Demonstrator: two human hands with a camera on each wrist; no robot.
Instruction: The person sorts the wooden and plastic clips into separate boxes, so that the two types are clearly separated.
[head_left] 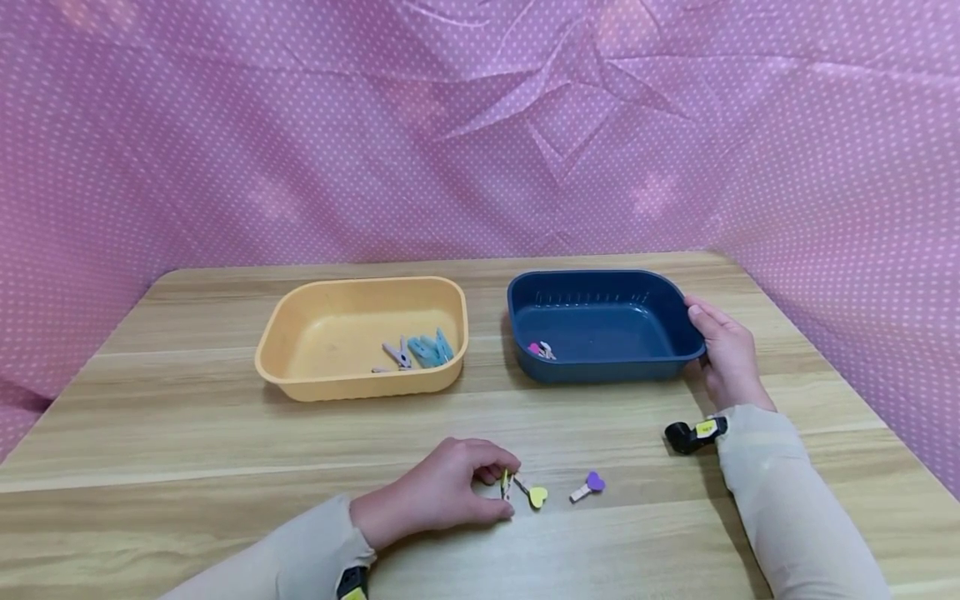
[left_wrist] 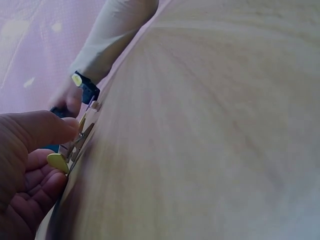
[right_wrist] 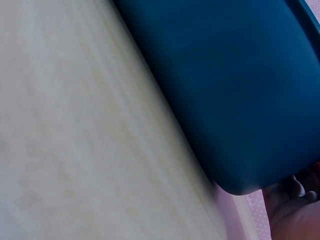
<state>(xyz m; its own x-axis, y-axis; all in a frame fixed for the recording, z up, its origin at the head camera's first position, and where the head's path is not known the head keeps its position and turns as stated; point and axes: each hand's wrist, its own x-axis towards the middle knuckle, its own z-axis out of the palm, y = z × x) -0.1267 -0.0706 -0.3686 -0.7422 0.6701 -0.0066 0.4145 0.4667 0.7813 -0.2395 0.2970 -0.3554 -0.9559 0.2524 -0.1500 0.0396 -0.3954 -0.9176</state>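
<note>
Head view shows the left hand [head_left: 442, 493] pinching a small wooden clip [head_left: 506, 485] at the near edge of the light wooden table [head_left: 187, 433], fingers curled round it. A yellow heart-topped wooden clip [head_left: 534, 494] lies just beside it, so a clean lift probably needs a firm pinch on the one clip alone. The right hand [head_left: 726, 354] clasps the rim of the dark blue plastic tray [head_left: 600, 287], steadying it. Counted: two trays (the other is a yellow plastic tray [head_left: 360, 287]), three clips on the table including a purple heart-topped wooden clip [head_left: 588, 486], one pink clip [head_left: 540, 349] in the blue tray, and several blue and lilac clips [head_left: 416, 352], too bunched to count.
</note>
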